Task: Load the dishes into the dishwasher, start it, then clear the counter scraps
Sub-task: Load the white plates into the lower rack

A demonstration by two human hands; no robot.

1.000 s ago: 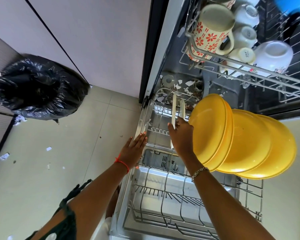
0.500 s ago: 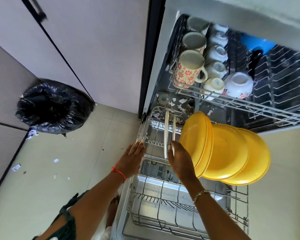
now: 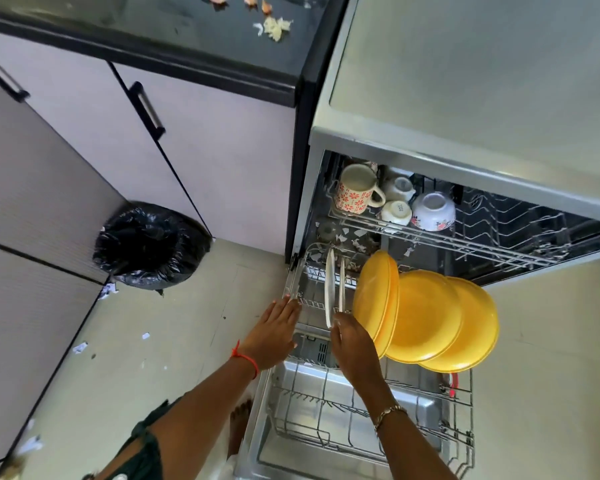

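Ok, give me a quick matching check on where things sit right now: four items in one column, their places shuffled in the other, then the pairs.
Things:
1. yellow plates
2. floral mug
3. food scraps
4. bin bag

Places:
A. on the floor beside the cabinet
B. in the upper rack
C. standing in the lower rack
D. on the black counter

Pairs: 1-C, 2-B, 3-D, 4-A
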